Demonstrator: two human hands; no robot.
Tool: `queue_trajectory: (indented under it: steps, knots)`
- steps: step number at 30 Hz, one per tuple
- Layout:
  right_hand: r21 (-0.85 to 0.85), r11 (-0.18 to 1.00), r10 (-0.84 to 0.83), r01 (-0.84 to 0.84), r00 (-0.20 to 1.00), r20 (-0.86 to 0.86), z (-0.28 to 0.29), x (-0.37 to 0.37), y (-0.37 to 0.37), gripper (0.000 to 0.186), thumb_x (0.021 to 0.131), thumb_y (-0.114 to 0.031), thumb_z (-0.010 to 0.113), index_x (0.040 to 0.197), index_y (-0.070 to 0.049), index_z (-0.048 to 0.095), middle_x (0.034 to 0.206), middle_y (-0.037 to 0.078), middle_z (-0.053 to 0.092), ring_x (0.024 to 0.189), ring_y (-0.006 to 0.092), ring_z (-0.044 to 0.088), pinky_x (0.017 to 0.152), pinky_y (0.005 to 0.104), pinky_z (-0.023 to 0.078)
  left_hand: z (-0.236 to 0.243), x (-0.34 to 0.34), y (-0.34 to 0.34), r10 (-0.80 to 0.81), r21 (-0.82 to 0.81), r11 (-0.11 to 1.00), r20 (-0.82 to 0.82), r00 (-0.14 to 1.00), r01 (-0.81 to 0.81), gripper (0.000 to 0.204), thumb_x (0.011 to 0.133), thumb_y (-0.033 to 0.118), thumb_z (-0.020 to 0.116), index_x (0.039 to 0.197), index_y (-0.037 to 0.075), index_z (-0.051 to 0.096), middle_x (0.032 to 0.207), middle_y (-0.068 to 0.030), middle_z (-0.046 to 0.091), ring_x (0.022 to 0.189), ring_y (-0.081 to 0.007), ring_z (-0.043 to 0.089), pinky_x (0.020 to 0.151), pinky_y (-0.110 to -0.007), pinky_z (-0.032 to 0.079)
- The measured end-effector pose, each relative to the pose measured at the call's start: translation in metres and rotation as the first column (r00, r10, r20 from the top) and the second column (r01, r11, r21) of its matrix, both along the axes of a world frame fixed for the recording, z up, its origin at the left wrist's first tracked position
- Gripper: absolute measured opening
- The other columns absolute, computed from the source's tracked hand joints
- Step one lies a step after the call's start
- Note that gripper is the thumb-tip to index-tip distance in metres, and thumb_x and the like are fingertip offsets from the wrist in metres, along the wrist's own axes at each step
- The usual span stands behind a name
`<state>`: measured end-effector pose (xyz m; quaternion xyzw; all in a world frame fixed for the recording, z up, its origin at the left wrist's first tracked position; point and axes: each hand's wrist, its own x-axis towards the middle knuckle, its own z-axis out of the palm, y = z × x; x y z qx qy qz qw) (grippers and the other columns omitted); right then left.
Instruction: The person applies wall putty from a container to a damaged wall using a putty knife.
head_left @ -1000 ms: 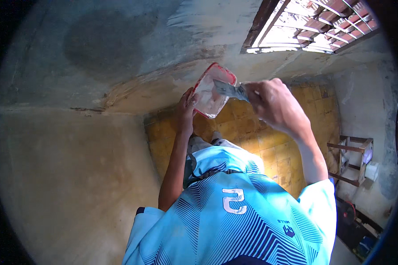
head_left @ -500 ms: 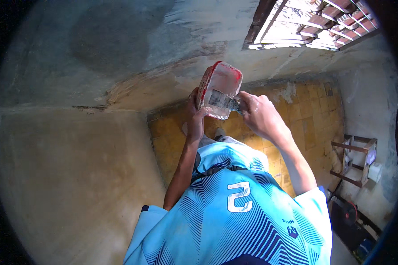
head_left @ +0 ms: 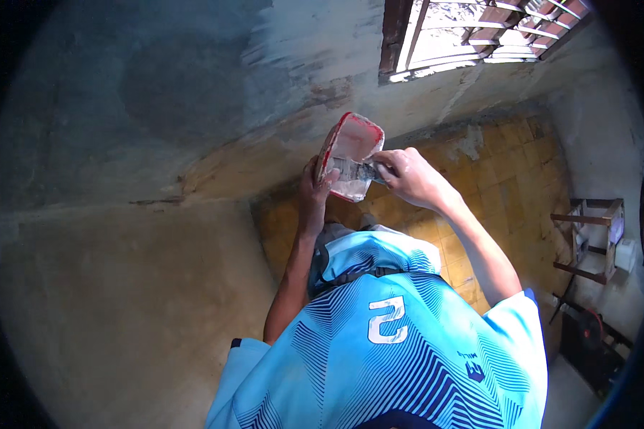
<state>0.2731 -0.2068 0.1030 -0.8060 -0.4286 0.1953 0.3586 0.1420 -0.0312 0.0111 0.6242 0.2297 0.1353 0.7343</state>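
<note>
- Red-rimmed tub (head_left: 359,137), smeared whitish inside, is held up in front of the person, tilted, over the floor (head_left: 497,189) of yellowish tiles.
- Left hand (head_left: 314,189) clasps the tub from its left side, thumb hooked over the rim; the fingers behind are mostly hidden from me.
- Right hand (head_left: 410,175) is curled around the handle of a putty knife (head_left: 347,169), gripping it firmly.
- Its flat grey blade lies inside the tub, pointing toward the left hand; whether the thumb touches it, I cannot tell.
- Pale smears mark the right hand's knuckles.
- Light blue shirt (head_left: 336,350) on the person, dark stripes across it.
- Barred window (head_left: 479,36) in the wall ahead, bright with daylight.
- Wooden stand (head_left: 578,272) at the right, near the wall.
</note>
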Motion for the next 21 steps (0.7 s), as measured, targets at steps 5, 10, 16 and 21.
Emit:
queue_trajectory:
  steps: [5, 10, 16, 21]
  knots:
    - [-0.038, 0.997, -0.073, 0.062, 0.899, -0.432, 0.010, 0.021, -0.028, 0.033, 0.096, -0.021, 0.048, 0.116, 0.000, 0.061, 0.085, 0.009, 0.066, 0.068, 0.0152, 0.060, 0.063, 0.0313, 0.050, -0.008, -0.016, 0.017, 0.117, -0.384, 0.917, 0.000, 0.993, -0.108, 0.058, 0.087, 0.030, 0.062, 0.135, 0.003, 0.044, 0.127, -0.0095, 0.052, 0.114, -0.0221, 0.054, 0.094, -0.036, 0.046]
    - [0.078, 0.915, -0.187, 0.396, 0.589, -0.786, -0.028, 0.022, -0.063, 0.028, 0.094, -0.025, 0.057, 0.114, -0.006, 0.063, 0.078, -0.002, 0.058, 0.060, 0.0038, 0.052, 0.049, 0.0193, 0.040, -0.046, -0.055, 0.059, 0.208, -0.512, 0.830, -0.085, 0.975, -0.221, 0.060, 0.087, 0.033, 0.060, 0.137, 0.006, 0.042, 0.132, -0.0103, 0.050, 0.117, -0.0241, 0.053, 0.093, -0.040, 0.049]
    - [0.142, 0.500, -0.524, 0.854, 0.429, -0.736, -0.129, 0.027, 0.027, 0.034, 0.090, -0.021, 0.060, 0.120, -0.004, 0.057, 0.085, 0.005, 0.063, 0.064, 0.0095, 0.057, 0.056, 0.0263, 0.048, -0.048, -0.089, 0.106, 0.235, -0.509, 0.816, -0.142, 0.962, -0.274, 0.053, 0.091, 0.034, 0.054, 0.134, 0.005, 0.045, 0.129, -0.0112, 0.054, 0.119, -0.0274, 0.053, 0.091, -0.042, 0.050]
    - [0.386, 0.264, -0.872, 0.884, 0.390, -0.296, -0.170, 0.035, 0.130, 0.044, 0.094, -0.024, 0.048, 0.132, -0.001, 0.048, 0.091, 0.024, 0.060, 0.088, 0.0361, 0.060, 0.086, 0.0441, 0.045, -0.024, -0.095, 0.148, 0.205, -0.434, 0.851, -0.246, 0.947, -0.296, 0.056, 0.087, 0.034, 0.053, 0.134, 0.006, 0.044, 0.131, -0.0120, 0.052, 0.118, -0.0272, 0.053, 0.093, -0.044, 0.049]
